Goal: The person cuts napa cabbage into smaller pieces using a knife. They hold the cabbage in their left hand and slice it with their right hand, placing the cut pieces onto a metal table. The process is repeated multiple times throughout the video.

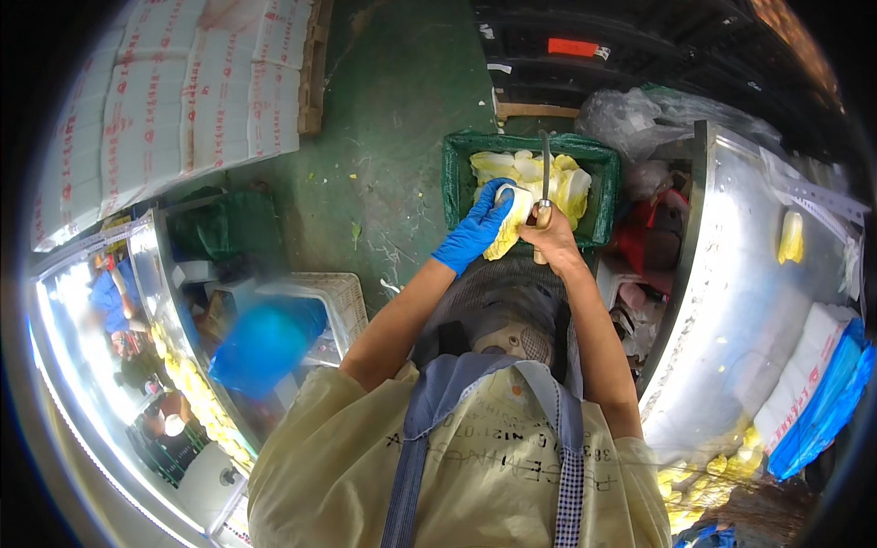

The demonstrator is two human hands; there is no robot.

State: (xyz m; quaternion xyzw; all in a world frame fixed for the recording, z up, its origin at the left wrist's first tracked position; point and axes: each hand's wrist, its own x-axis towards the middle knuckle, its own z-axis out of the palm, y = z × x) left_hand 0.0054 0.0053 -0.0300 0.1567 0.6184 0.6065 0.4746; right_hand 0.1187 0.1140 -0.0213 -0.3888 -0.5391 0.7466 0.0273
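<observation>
My left hand [479,222], in a blue glove, grips a small napa cabbage [510,226] with yellow leaves and a white base. Bare, my right hand [553,236] is closed around the wooden handle of a knife [545,171], whose slim curved blade points away from me. The right thumb and fingers come close to the cabbage's side; whether they touch it I cannot tell. Both hands are over the near side of a green-lined crate [452,178]. Loose yellow-white cabbage leaves [575,185] lie inside it.
To the right stands a metal table [726,294] bearing one cabbage [792,236] and a blue plastic bag [822,404]. White printed cartons [205,89] are stacked on a pallet at far left. A white plastic basket [349,301] and blue bag [270,342] are at left. Leaf scraps litter the green floor [370,171].
</observation>
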